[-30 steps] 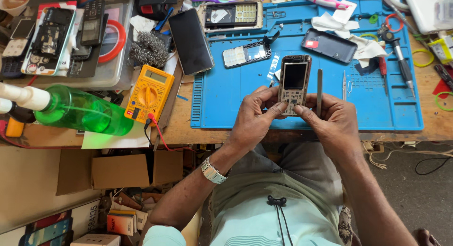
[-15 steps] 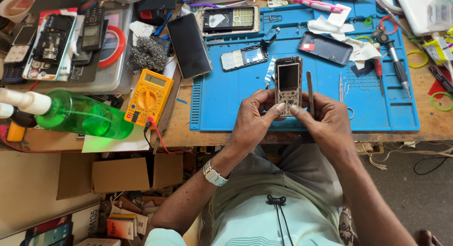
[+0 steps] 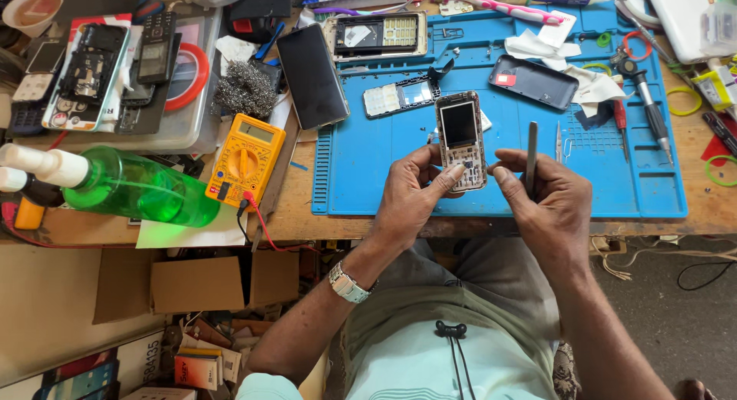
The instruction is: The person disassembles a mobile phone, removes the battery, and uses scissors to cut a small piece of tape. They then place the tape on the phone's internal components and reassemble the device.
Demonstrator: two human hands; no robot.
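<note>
Both hands grip: left hand point(image 3: 418, 186) the stripped phone point(image 3: 461, 139), right hand point(image 3: 546, 194) a metal tool point(image 3: 531, 156).

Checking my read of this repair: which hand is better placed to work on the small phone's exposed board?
The right hand, I'd judge. It already holds a thin metal tool beside the small phone, and its fingertip touches the phone's lower edge. The left hand is busy gripping the phone over the blue mat.
</note>
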